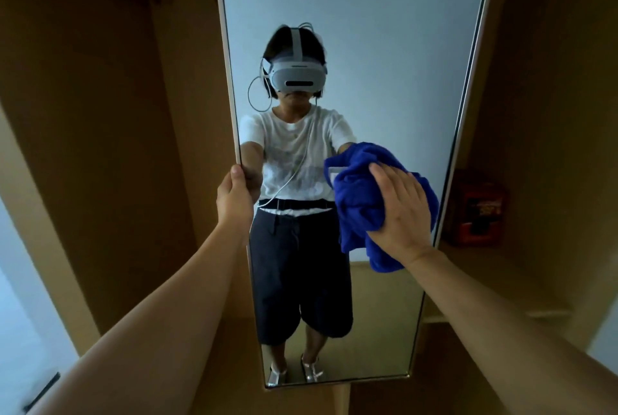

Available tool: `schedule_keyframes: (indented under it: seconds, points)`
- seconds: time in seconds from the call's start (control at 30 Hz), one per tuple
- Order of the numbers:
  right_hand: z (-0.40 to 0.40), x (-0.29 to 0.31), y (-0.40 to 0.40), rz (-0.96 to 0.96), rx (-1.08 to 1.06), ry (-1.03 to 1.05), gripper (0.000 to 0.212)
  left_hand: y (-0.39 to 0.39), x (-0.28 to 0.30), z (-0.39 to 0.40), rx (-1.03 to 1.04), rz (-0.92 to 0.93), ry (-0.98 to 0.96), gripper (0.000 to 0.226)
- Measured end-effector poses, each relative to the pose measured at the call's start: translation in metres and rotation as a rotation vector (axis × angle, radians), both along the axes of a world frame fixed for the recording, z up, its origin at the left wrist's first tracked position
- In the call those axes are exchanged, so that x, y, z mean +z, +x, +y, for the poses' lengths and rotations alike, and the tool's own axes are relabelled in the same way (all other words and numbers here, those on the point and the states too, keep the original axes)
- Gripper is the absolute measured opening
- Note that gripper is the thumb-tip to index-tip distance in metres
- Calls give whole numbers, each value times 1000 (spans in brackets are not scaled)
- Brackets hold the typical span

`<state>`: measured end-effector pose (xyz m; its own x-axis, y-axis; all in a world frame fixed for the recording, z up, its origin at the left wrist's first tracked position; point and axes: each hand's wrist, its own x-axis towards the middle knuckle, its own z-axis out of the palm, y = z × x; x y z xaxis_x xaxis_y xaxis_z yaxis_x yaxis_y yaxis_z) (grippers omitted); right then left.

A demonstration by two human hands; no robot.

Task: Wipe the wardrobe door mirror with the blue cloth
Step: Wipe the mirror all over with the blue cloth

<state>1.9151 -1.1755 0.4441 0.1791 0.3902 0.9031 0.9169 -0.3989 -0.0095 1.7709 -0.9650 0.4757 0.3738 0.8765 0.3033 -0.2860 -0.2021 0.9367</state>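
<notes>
Right hand (pixel 403 210) flat on the blue cloth (pixel 361 200), fingers straight and spread, palm pressing the bunched wad against the mirror (pixel 368 47); nothing curled round it, so it's a push, not a grip; judged that way to spread pressure over the glass. Cloth sits against the mirror's right edge, about mid-height, part of it spilling below the wrist; no clear long axis, it's a crumpled lump, slightly taller than wide.

Left hand (pixel 235 195) grips the mirror's left edge at roughly the same height, thumb on the front of the frame, fingers wrapped behind (not visible); likely bracing the door so it doesn't swing under the wiping pressure.

Mirror's long axis runs vertical, top out of view, bottom edge near the floor; glass faces the person, whose reflection fills the middle. Wardrobe (pixel 100 113) interior open to the left, wooden panels both sides; red box (pixel 478 210) on a shelf just right of the mirror's right edge.

Judgement: wiping underway; can't tell how much glass is done; no streaks readable.
</notes>
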Motion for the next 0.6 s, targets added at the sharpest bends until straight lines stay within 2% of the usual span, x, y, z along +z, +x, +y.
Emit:
schedule_keyframes:
  seconds: [0.17, 0.27, 0.37, 0.5, 0.6]
  points:
    - [-37, -19, 21, 107, -137, -1, 74, -1, -1, -3, 39, 28, 11, 39]
    - [-52, -36, 29, 163, -144, 55, 77, -1, -1, -5, 72, 49, 28, 40]
    - [-62, -51, 34, 320, -161, 224, 81, 0, -5, -5, 85, 66, 10, 38]
    - [-62, -55, 36, 538, -97, 454, 76, 3, -21, -5, 144, 131, 14, 22]
    - [-58, -52, 39, 689, -37, 632, 72, 6, -26, -8, 189, 105, -1, 22]
